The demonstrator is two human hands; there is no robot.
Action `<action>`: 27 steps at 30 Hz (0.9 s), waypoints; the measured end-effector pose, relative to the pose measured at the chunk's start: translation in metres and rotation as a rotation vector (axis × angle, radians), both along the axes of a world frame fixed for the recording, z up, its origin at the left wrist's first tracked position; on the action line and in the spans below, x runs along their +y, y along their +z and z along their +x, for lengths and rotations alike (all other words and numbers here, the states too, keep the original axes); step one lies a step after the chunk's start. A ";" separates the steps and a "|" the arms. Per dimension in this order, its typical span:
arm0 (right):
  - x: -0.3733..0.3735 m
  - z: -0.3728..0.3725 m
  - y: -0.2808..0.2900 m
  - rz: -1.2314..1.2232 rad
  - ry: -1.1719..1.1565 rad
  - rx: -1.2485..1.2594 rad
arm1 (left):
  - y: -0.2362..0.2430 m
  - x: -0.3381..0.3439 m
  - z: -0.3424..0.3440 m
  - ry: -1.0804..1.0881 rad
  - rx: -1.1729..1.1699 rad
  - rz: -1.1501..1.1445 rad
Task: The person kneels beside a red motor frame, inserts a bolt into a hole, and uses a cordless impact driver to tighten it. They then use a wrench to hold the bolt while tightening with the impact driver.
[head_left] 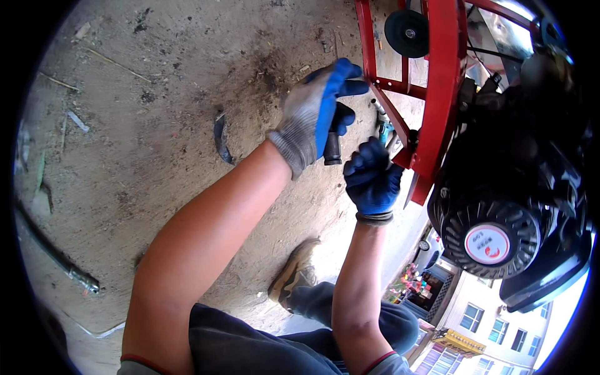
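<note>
My left hand point(312, 112), in a grey-and-blue glove, reaches toward the red metal frame point(434, 106) with its upper fingers stretched out. Its lower fingers appear curled on a black cylindrical socket point(332, 149), partly hidden by the glove. My right hand point(372, 178), in a dark blue glove, is closed beside the frame's lower corner; what it holds, if anything, is hidden. Behind it lie a teal tool point(384, 130) and a metal bar, partly covered. A black engine point(500, 156) is at the right of the frame, and a green wheel point(406, 34) sits at the top.
A curved dark strip point(222, 137) lies on the dusty ground left of my hands. A hose point(62, 262) with a metal fitting is at the far left. My camouflage shoe point(290, 275) is below. Behind, beyond a road, are a parked car point(428, 253) and buildings point(475, 319).
</note>
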State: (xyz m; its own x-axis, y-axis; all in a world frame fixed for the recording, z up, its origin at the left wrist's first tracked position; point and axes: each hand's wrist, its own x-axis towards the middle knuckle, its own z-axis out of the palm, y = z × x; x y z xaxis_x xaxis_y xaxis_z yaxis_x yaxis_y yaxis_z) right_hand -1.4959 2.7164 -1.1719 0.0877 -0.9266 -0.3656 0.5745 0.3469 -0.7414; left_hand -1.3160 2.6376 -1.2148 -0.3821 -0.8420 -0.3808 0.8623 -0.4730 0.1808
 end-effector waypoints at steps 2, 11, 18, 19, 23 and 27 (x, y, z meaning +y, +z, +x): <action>0.015 0.003 -0.006 0.084 0.156 0.154 | -0.002 0.012 0.009 0.070 -0.035 0.045; 0.041 0.053 0.047 0.285 0.434 0.757 | 0.026 0.066 -0.001 -0.046 -0.275 -0.022; 0.099 -0.061 0.093 0.352 0.417 0.769 | 0.055 0.035 -0.004 -0.112 -0.309 -0.275; 0.106 -0.082 0.093 0.350 0.359 0.752 | 0.064 0.026 -0.006 -0.154 -0.293 -0.330; 0.099 -0.109 0.091 0.221 0.172 0.688 | 0.060 0.002 -0.001 -0.393 -0.527 -0.731; 0.077 -0.102 0.063 0.051 0.120 0.483 | 0.028 -0.027 0.007 -0.616 -0.498 -0.849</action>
